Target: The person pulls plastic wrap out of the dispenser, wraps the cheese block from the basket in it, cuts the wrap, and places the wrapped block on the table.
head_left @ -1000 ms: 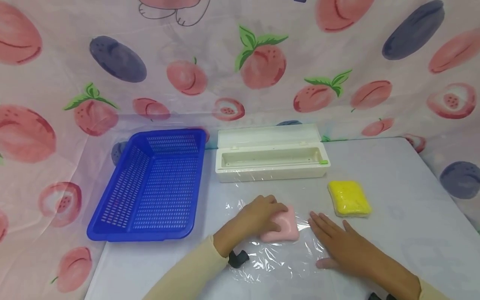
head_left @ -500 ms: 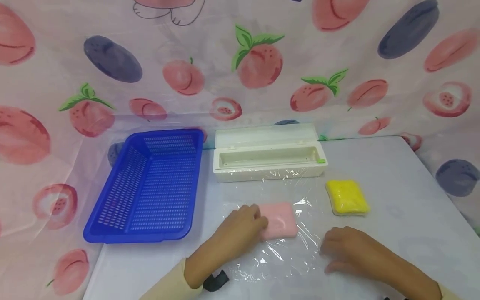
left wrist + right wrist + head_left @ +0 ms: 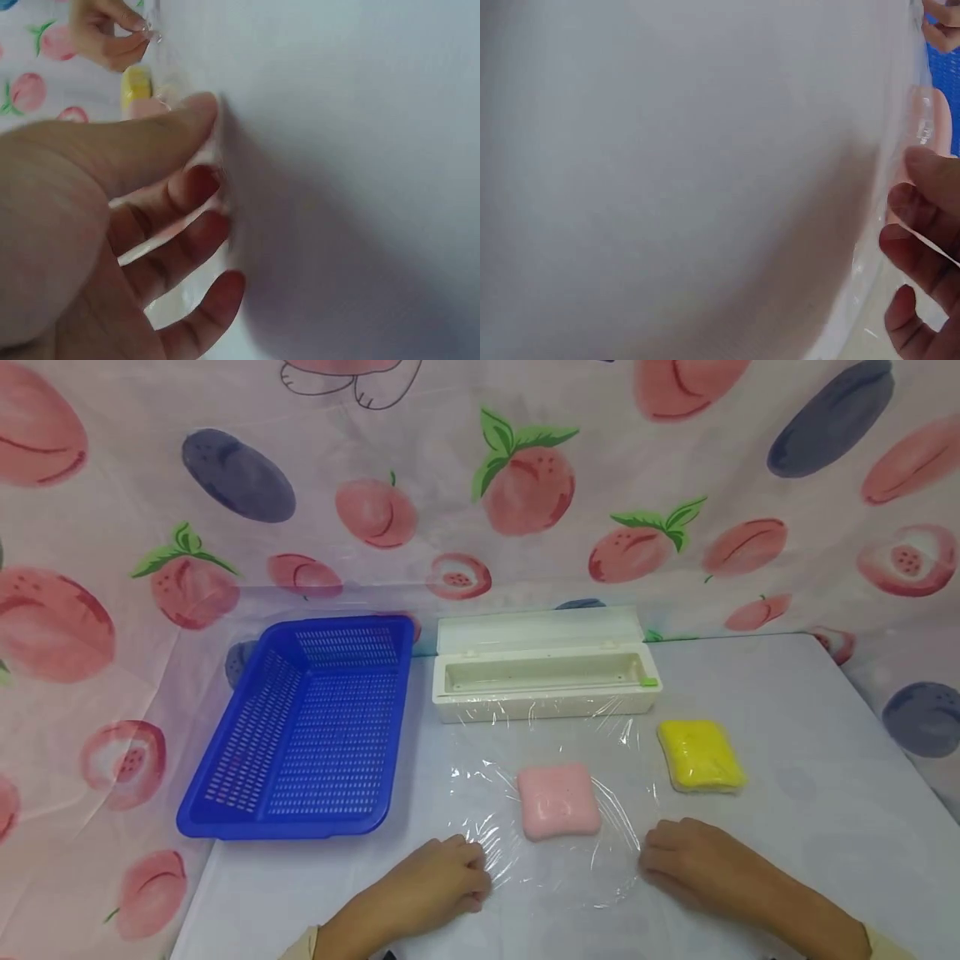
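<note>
A pink, rounded square block (image 3: pixel 559 803) lies on a sheet of clear plastic wrap (image 3: pixel 542 875), which is spread on the white table. My left hand (image 3: pixel 438 887) pinches the near left part of the wrap; in the left wrist view its thumb (image 3: pixel 169 135) and fingertips meet along the film's edge. On the other side, my right hand (image 3: pixel 697 864) pinches the near right edge, its thumb (image 3: pixel 934 169) close to the index finger at the film. Both hands are low over the table, apart from the pink block.
Behind the wrap stands a long white box (image 3: pixel 551 706), lid raised, with a small green slider (image 3: pixel 649 682) at its right end. A yellow block (image 3: pixel 701 756) covered in shiny film lies to the right. At the left is a blue perforated basket (image 3: pixel 330 752). Fruit-printed cloth hangs behind.
My left hand has let go of the pink block and moved back toward me to the wrap's near left part. My right hand, flat earlier, has curled its fingers at the wrap's right edge.
</note>
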Tool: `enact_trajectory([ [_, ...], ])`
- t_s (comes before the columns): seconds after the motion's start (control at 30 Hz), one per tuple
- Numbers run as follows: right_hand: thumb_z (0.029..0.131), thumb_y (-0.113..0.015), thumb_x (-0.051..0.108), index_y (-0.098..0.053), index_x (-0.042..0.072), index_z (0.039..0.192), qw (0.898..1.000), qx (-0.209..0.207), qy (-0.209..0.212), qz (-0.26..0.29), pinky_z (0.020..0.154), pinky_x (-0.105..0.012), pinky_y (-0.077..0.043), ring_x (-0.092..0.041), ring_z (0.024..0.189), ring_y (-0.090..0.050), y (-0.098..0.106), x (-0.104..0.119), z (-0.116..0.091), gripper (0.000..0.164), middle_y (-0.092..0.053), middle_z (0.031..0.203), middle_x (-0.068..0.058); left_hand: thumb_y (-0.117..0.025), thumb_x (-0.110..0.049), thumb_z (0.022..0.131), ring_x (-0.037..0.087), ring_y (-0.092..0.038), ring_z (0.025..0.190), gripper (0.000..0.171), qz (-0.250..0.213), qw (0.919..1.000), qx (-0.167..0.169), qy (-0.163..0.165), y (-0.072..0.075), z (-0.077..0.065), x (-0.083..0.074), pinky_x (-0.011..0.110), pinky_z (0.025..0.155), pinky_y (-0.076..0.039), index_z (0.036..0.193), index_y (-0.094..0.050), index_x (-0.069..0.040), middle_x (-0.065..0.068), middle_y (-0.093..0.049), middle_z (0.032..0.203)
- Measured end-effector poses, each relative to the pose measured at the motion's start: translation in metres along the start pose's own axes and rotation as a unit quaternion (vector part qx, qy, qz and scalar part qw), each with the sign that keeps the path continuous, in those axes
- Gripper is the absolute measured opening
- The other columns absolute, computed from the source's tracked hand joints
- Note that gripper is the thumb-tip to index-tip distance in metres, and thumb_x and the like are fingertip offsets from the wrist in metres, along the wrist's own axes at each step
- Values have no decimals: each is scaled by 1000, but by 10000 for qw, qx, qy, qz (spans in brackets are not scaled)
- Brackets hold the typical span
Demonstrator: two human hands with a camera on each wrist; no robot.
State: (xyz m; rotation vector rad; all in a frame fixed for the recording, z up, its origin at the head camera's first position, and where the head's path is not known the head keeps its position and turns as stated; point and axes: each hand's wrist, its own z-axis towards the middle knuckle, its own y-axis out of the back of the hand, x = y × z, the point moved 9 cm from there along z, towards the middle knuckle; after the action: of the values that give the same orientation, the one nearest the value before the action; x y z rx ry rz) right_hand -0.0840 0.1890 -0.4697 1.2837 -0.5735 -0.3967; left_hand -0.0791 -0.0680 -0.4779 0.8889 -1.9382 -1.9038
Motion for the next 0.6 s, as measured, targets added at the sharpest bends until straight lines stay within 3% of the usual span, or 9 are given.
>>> enact_trajectory([
  [0.1,83,-82,21,-70,33,96,9977,161,-640,135,72,-22,-52,3,80,-49,9,-7,1,21,-56,89,26,-74,-27,92,1,-55,86,6,-553,9977,-377,92,17,-5,6,20,75,-46,89,-69,-27,-16,-60,90],
  [0.2,85,-80,20,-70,34,99,9937,125,-1107,153,76,-25,-54,4,84,-52,19,-14,2,22,-58,93,27,-72,-18,94,0,-50,76,11,-1153,9890,-856,367,35,-8,17,19,70,-46,87,-64,-22,-15,-56,81],
  [0.3,87,-79,19,-68,31,102,9891,3,-1469,119,76,-26,-55,4,86,-53,24,-20,5,22,-59,95,28,-71,-14,95,0,-46,69,15,-1425,9786,-1233,822,46,-8,30,18,65,-44,86,-61,-19,-14,-52,74],
  [0.4,89,-77,16,-66,27,101,9847,-214,-1713,244,73,-24,-53,5,82,-50,25,-26,10,20,-57,90,25,-69,-13,97,0,-46,64,13,-1539,9696,-1334,1354,46,-4,41,18,59,-43,88,-59,-17,-12,-52,71],
  [0.5,94,-73,16,-65,24,103,9711,-68,-2261,763,71,-21,-53,5,78,-50,19,-39,16,14,-59,87,23,-67,-11,98,3,-50,62,11,-1418,9620,-1455,1824,44,1,50,19,57,-45,91,-59,-14,-8,-59,70],
  [0.6,99,-66,17,-65,20,105,9455,238,-2914,1431,66,-21,-51,3,71,-51,7,-53,18,7,-61,80,18,-68,-7,96,7,-54,62,11,-1207,9540,-1712,2144,43,6,57,20,56,-47,91,-59,-11,-1,-64,71],
])
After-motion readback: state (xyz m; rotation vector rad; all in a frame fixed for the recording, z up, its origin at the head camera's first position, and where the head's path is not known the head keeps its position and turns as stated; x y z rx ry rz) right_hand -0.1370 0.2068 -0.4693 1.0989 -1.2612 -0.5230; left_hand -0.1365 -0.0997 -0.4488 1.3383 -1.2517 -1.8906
